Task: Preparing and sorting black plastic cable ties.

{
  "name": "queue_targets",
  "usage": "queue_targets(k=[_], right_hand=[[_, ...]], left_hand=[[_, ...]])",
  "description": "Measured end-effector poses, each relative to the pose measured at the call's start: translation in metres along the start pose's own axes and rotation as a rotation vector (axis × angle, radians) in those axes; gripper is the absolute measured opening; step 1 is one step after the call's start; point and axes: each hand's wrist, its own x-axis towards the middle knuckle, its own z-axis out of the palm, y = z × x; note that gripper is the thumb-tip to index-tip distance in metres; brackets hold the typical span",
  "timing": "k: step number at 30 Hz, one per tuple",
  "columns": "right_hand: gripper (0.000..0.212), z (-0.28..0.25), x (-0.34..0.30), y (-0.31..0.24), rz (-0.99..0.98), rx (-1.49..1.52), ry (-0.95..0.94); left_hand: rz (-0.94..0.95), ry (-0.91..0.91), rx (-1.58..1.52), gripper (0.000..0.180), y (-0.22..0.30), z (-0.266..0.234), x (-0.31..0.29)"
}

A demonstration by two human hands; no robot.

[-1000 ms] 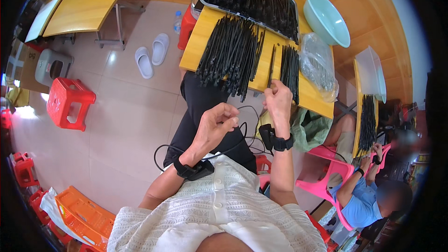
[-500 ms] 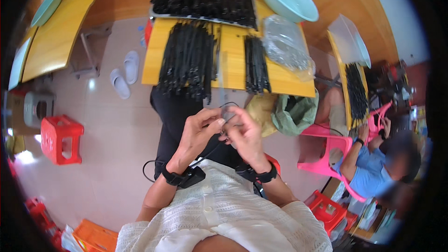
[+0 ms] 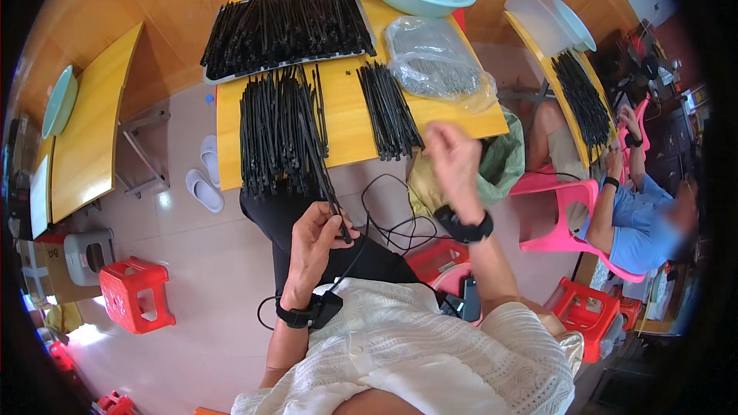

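Currently the grip of the left hand [image 3: 317,242] is pinched closed, thumb against fingers, on the near end of a slim black strip [image 3: 330,194]; fingers hide part of that end, so whether more than one strip is held I cannot tell. From the pinch, the strip's long axis runs away from the body and leans left, its far part lying over the right side of the wide black pile [image 3: 273,134]. Outward to the right, the right hand [image 3: 455,165] is raised near the front edge of the bench [image 3: 346,138]; it is blurred, so finger spread and contents cannot be judged. Key relation: the held strip lies left of the narrow black bundle [image 3: 387,107], with a bare band of bench between bundle and pile. Bundle axis also runs away and slightly left, near ends toward the body. Of the two hands, the right is nearer the bundle, just to the right of its near ends; contact is unclear. Farther out, a clear bag [image 3: 430,61] lies beyond the bundle to the right, a metal tray [image 3: 363,9] of black strips sits behind the pile, and a pale basin [image 3: 419,1] stands at the back.
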Motion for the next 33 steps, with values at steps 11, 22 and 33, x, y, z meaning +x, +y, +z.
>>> queue_targets(k=[11,22,33], right_hand=[[0.009,-0.021,0.093,0.091,0.063,-0.494,0.112],[0.005,-0.03,0.106,0.094,0.253,0.003,0.171],[0.024,-0.049,0.106,0.077,0.471,0.176,-0.129]], left_hand=[[0.044,-0.029,-0.025,0.006,-0.002,-0.001,0.0],[0.035,-0.025,-0.017,0.006,-0.002,-0.005,-0.003],[0.05,-0.033,-0.047,0.005,-0.004,-0.007,-0.006]])
